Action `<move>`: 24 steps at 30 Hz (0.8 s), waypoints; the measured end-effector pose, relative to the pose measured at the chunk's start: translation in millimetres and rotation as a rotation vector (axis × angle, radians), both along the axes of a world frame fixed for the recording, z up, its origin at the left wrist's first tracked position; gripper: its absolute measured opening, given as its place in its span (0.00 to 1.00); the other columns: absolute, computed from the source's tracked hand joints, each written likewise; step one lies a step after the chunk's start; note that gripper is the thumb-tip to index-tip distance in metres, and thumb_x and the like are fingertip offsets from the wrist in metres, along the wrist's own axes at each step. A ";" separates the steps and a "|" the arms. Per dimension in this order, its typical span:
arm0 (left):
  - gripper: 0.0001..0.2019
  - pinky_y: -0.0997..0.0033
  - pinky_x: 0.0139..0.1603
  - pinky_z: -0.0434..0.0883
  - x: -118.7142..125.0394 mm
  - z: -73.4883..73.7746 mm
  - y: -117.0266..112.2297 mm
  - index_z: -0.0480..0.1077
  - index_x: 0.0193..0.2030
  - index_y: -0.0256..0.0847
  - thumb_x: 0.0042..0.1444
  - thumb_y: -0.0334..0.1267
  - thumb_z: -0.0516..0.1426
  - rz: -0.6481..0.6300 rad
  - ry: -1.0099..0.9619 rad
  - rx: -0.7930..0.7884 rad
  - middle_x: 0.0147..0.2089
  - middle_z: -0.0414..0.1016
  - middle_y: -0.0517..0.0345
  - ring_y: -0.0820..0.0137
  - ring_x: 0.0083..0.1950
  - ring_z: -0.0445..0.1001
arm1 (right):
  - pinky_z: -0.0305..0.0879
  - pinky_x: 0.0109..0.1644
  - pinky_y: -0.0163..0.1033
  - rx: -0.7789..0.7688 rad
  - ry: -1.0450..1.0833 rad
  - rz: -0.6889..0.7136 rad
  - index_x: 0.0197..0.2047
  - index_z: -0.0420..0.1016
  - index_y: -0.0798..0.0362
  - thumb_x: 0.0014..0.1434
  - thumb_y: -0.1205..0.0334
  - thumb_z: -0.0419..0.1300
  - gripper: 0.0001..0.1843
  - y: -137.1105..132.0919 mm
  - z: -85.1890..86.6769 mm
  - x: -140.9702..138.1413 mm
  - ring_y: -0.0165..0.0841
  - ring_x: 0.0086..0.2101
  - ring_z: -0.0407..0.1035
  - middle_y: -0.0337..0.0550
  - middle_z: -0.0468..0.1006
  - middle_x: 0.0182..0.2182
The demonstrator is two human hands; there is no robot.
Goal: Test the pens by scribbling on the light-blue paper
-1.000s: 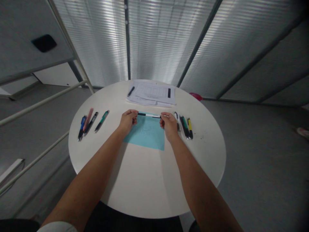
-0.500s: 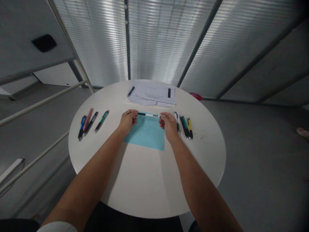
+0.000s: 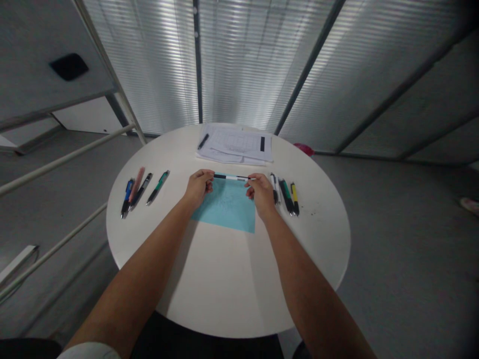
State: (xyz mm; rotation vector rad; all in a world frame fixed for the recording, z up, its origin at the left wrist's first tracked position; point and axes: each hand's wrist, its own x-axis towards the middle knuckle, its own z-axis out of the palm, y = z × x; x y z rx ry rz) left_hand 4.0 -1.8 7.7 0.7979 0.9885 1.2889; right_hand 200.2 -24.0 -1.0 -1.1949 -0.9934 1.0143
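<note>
The left hand (image 3: 198, 187) and right hand (image 3: 261, 192) pinch a black-and-white pen (image 3: 232, 177) at the top edge of a blue sheet (image 3: 224, 209); the right hand has shifted inward, leaving the pen's end showing past its fingers.

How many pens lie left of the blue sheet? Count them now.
4, on the white table: a blue pen, a pink pen, a black pen, and a green pen nearest the blue sheet. None looks hidden.
</note>
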 end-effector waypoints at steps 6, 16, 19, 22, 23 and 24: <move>0.09 0.78 0.18 0.55 -0.3 -1.0 0.2 0.69 0.33 0.37 0.42 0.32 0.61 -0.010 -0.002 0.017 0.24 0.64 0.64 0.80 0.19 0.60 | 0.52 0.17 0.30 0.005 -0.017 -0.001 0.35 0.66 0.49 0.45 0.57 0.61 0.13 0.4 -1.6 0.4 0.23 0.16 0.63 0.28 0.71 0.24; 0.08 0.78 0.18 0.55 0.3 0.3 -0.3 0.69 0.32 0.37 0.43 0.32 0.61 -0.005 -0.005 0.013 0.23 0.64 0.64 0.80 0.18 0.60 | 0.54 0.19 0.29 0.025 -0.048 0.010 0.35 0.65 0.49 0.47 0.54 0.63 0.14 0.1 -4.0 0.4 0.22 0.18 0.63 0.29 0.70 0.27; 0.08 0.78 0.18 0.55 -0.1 -0.7 -0.1 0.69 0.31 0.37 0.42 0.32 0.62 -0.006 -0.004 0.014 0.23 0.64 0.63 0.80 0.19 0.60 | 0.54 0.18 0.30 0.043 -0.050 -0.003 0.39 0.65 0.49 0.49 0.50 0.64 0.18 1.2 -5.2 0.3 0.22 0.18 0.64 0.31 0.72 0.30; 0.07 0.78 0.18 0.55 -0.4 -1.2 0.0 0.69 0.31 0.37 0.43 0.32 0.62 -0.011 0.000 0.021 0.23 0.65 0.63 0.80 0.19 0.60 | 0.54 0.18 0.30 0.052 -0.081 0.000 0.39 0.67 0.50 0.51 0.46 0.63 0.19 2.6 -6.6 0.8 0.22 0.18 0.64 0.32 0.73 0.31; 0.07 0.78 0.18 0.55 -0.4 -1.2 0.0 0.69 0.31 0.37 0.43 0.32 0.62 -0.010 0.003 0.022 0.24 0.65 0.63 0.80 0.19 0.61 | 0.54 0.18 0.30 0.050 -0.093 0.001 0.38 0.67 0.50 0.52 0.45 0.62 0.19 2.9 -7.0 1.1 0.22 0.18 0.63 0.33 0.73 0.30; 0.08 0.78 0.18 0.55 -0.4 -1.3 -0.1 0.69 0.31 0.37 0.43 0.32 0.62 -0.009 0.006 0.023 0.24 0.65 0.63 0.80 0.19 0.61 | 0.54 0.18 0.29 0.047 -0.105 0.004 0.38 0.68 0.50 0.52 0.44 0.62 0.19 3.1 -7.2 1.3 0.21 0.18 0.63 0.33 0.73 0.30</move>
